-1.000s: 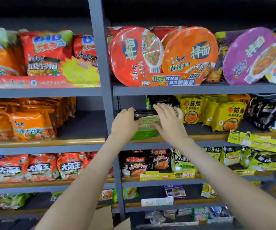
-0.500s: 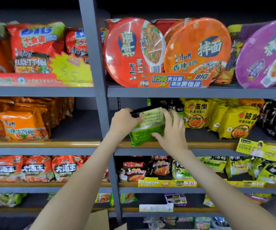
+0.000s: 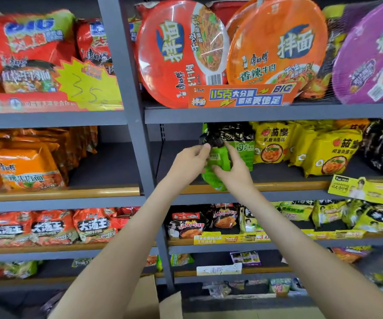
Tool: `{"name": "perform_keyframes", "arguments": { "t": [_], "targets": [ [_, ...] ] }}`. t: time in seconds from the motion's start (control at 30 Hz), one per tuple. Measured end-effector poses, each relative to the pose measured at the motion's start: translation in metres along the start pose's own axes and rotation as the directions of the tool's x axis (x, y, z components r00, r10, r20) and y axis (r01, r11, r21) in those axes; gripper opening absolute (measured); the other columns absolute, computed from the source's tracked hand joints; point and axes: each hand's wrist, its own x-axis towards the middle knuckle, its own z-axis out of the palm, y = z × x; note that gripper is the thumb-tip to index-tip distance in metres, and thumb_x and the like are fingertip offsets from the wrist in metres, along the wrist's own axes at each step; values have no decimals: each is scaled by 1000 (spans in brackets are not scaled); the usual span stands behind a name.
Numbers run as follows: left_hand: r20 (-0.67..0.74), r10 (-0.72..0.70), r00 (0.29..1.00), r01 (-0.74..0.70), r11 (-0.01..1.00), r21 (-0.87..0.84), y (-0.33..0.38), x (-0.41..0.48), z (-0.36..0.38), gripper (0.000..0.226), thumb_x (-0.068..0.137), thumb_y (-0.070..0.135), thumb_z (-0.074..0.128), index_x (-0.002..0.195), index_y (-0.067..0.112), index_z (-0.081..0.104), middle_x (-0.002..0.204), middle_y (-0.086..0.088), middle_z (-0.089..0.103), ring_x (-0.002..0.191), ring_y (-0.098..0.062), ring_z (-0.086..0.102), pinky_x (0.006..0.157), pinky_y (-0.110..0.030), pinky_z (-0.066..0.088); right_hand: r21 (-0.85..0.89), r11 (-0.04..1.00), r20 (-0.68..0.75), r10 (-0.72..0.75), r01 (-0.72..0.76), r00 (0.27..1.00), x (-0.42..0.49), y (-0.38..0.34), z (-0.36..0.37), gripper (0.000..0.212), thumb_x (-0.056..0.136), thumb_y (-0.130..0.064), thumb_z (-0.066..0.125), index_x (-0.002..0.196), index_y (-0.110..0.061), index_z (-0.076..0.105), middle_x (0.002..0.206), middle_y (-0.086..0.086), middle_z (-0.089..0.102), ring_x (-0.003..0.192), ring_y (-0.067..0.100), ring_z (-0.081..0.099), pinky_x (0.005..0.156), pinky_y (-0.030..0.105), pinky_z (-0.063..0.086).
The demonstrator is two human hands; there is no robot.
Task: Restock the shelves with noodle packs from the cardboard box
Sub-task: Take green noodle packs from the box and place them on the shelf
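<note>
Left hand (image 3: 187, 161) is pinching the upright green noodle pack (image 3: 218, 157) at 9 o'clock, right hand (image 3: 234, 170) gripping at 3 o'clock

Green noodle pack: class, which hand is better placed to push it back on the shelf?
Probably right: the right hand wraps the green noodle pack mid-body; the left hand only pinches its top.

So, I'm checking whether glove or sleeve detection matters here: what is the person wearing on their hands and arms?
Nothing visible. The left hand and right hand are bare, with no gloves, rings or watch. The left forearm and right forearm show no sleeve.
</note>
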Motion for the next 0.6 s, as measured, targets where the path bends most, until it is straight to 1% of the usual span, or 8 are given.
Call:
{"name": "perform_keyframes", "arguments": {
  "t": [0.07, 0.13, 0.2, 0.27, 0.4, 0.5, 0.53, 0.6],
  "targets": [
    [-8, 106, 994, -105, 987, 120, -13, 1, 1, 32, 99, 31, 44, 126, 22, 59, 113, -3, 61, 99, -17, 58, 93, -27, 44, 76, 995, 6, 65, -65, 998, 5, 8, -17, 59, 88, -6, 62, 137, -29, 38, 115, -11, 59, 98, 4, 60, 85, 24, 52],
    [-70, 97, 993, -82, 979, 188, -25, 4, 5, 47, 97, 27, 52, 142, 21, 41, 128, -9, 48, 111, -19, 51, 89, -24, 36, 145, 981, 4, 128, -127, 992, 10, 18, -33, 63, 88, -6, 62, 143, -24, 37, 120, -4, 60, 101, 13, 63, 86, 35, 56],
    [-97, -76, 992, 85, 992, 92, -33, 10, 10, 73, 91, 35, 61, 150, 17, 23, 143, -13, 36, 128, -25, 41, 93, -28, 36, 218, 961, 6, 171, -168, 985, 14, 26, -45, 61, 86, -7, 64, 141, -17, 40, 123, 3, 61, 106, 21, 64, 88, 42, 55],
    [-7, -205, 979, 204, 978, -31, -38, 19, 18, 89, 86, 43, 67, 152, 16, 13, 150, -12, 32, 135, -26, 35, 102, -35, 35, 254, 947, 26, 194, -194, 981, 17, 33, -54, 57, 87, -4, 63, 139, -15, 43, 121, 4, 63, 103, 20, 65, 86, 43, 55],
    [65, -147, 987, 153, 982, -113, -36, 35, 38, 68, 84, 32, 71, 140, 14, 37, 128, -4, 54, 116, -18, 53, 95, -30, 42, 243, 945, 95, 201, -219, 975, 27, 45, -70, 72, 82, -21, 71, 144, -23, 36, 135, -3, 53, 117, 13, 57, 94, 40, 52],
    [-43, -96, 994, 91, 989, -115, -33, 42, 50, 60, 80, 29, 75, 129, 15, 42, 112, -1, 59, 104, -18, 58, 82, -28, 46, 153, 973, 118, 156, -173, 981, 34, 45, -82, 54, 91, -9, 63, 135, -27, 39, 118, -17, 56, 106, -6, 57, 78, 14, 50],
    [-89, -82, 993, 74, 993, -97, -32, 42, 53, 60, 81, 28, 75, 128, 15, 42, 110, -1, 58, 101, -18, 57, 79, -27, 45, 87, 985, 109, 138, -148, 984, 38, 48, -85, 56, 91, -8, 61, 139, -25, 37, 123, -14, 55, 113, 0, 55, 82, 15, 50],
    [-175, -20, 984, 19, 1000, -8, -32, 43, 59, 54, 84, 26, 72, 127, 13, 42, 108, -3, 57, 98, -19, 58, 78, -30, 47, -77, 989, 67, 129, -124, 989, 46, 56, -90, 68, 92, -13, 61, 149, -17, 24, 148, -2, 39, 136, 15, 36, 105, 31, 40]
  ]
}}
